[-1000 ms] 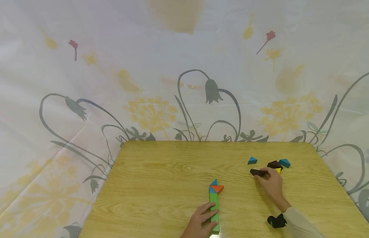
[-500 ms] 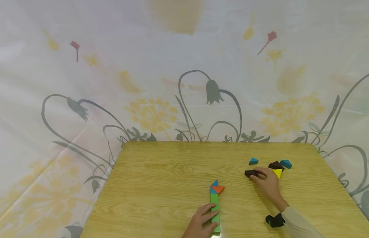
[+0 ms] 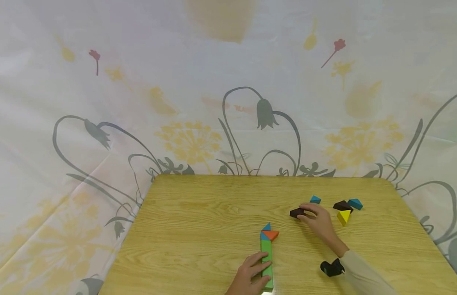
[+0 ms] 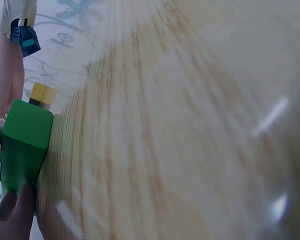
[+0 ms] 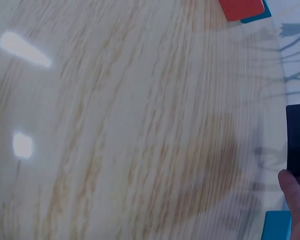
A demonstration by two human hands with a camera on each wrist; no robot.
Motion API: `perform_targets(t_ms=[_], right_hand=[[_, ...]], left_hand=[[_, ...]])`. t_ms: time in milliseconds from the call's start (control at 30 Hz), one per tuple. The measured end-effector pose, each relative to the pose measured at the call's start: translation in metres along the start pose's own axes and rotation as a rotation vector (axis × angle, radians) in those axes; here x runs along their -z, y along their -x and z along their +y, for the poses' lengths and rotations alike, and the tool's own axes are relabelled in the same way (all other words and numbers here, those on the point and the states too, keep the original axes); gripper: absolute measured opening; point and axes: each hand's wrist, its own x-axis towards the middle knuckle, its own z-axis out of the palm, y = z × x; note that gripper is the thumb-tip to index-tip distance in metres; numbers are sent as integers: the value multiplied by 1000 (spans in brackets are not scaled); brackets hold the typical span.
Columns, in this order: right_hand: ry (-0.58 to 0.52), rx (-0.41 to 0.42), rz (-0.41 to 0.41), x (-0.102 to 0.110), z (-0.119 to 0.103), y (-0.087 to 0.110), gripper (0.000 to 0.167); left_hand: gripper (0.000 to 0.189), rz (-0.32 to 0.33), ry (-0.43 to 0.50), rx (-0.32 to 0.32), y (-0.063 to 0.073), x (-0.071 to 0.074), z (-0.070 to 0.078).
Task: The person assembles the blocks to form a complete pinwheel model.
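Long green block (image 3: 266, 246) lies on the table, with my left hand (image 3: 248, 274) gripping it between thumb and fingers; the left wrist view shows fingertips on both sides of the green block (image 4: 27, 125). At its far end sit a small blue triangular block (image 3: 264, 236), an orange-red triangular block (image 3: 271, 234) and another blue triangular block (image 3: 267, 226). My right hand (image 3: 319, 225) pinches a dark brown block (image 3: 296, 213) by its right end, close over the table. In the right wrist view this dark block (image 5: 297, 140) is partly cut off.
Right of my right hand lie a yellow triangular block (image 3: 344, 217), a second dark brown block (image 3: 342, 205) and a blue block (image 3: 355, 203). Another blue block (image 3: 315, 199) sits just behind the hand. A black wrist device (image 3: 332, 268) is by my right sleeve. Patterned cloth hangs behind the table.
My right hand has carried the dark brown block leftward, away from the loose blocks, uncovering the yellow one. My left hand stays on the green block.
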Motion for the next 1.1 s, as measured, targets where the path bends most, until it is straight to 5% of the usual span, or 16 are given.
perform_targets(t_ms=[1100], right_hand=[[-208,22,-212,-40,-23,-32,35]], left_hand=[[35,-25,22,70,-3,6,7]])
